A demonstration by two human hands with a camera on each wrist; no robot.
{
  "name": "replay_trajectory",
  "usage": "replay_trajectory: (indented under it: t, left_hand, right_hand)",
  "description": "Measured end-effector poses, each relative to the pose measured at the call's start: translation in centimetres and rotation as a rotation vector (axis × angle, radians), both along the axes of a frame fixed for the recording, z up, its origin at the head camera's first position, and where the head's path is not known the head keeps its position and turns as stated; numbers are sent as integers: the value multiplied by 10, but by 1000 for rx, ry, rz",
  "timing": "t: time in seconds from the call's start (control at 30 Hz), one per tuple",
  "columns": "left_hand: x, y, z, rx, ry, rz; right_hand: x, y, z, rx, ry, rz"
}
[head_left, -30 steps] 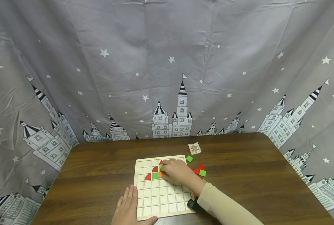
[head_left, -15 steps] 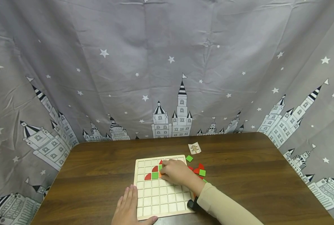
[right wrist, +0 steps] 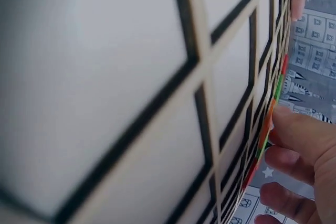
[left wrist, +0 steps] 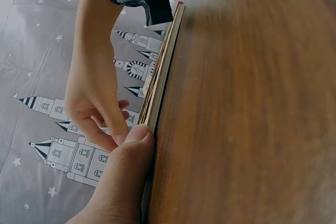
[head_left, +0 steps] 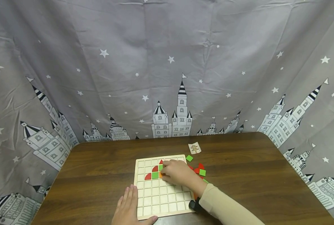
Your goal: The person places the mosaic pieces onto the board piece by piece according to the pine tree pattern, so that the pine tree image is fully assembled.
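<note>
A light wooden grid board [head_left: 160, 200] lies on the table. In its upper part sit red quarter-round tiles [head_left: 148, 176], green square tiles [head_left: 155, 175] and an orange tile [head_left: 160, 175]. My left hand [head_left: 129, 204] rests along the board's left edge, fingers straight; its thumb [left wrist: 131, 153] touches the near rim. Over the coloured tiles is my right hand [head_left: 176, 172], fingers bent down. In the right wrist view the right thumb [right wrist: 302, 132] meets the row of tiles beside the orange strip. Whether it pinches a tile is hidden.
Loose green [head_left: 189, 158] and red tiles [head_left: 201, 166] lie right of the board, partly behind the right forearm. A small patterned card [head_left: 195, 148] lies beyond them. The brown table [head_left: 240, 168] ends at a grey castle-print curtain [head_left: 122, 78].
Both hands stay almost where they were. The right hand and wrist shift only very slightly; the tiles on the board look the same.
</note>
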State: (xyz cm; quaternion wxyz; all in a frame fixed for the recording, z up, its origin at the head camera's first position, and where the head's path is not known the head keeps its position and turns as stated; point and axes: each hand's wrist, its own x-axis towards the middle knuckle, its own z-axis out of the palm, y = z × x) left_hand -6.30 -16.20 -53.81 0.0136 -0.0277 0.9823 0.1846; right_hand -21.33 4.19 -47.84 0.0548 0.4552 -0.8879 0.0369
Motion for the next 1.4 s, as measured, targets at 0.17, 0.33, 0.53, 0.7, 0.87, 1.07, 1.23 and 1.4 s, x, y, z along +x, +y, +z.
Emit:
replay_trajectory:
  t: [0.17,0.33,0.53,0.7,0.87,1.07,1.23,1.4]
  left_hand:
    - [0,1,-1,-6,1,4]
    - [0,2,-1,-14,-1,0]
    - [0,2,0,-13,15,5]
    - [1,2,-2,-12,30,15]
    - [2,1,-4,-12,42,21]
    - [1,1,-1,5,15,19]
    - [0,1,0,14,-9,17]
    - [-1,2,-2,9,-9,19]
  right_hand:
    - [-1,14,5,-59,-38,-23]
    - [-2,36,10,-87,-125,-105]
    - [-9,70,9,-90,-164,-216]
    - [-20,92,4,-109,-223,-347]
    - [-33,102,-1,-99,-268,-399]
    - [-43,102,-4,-102,-265,-342]
    - [-47,101,-8,-105,-284,-355]
    - [-47,102,-13,-104,-255,-407]
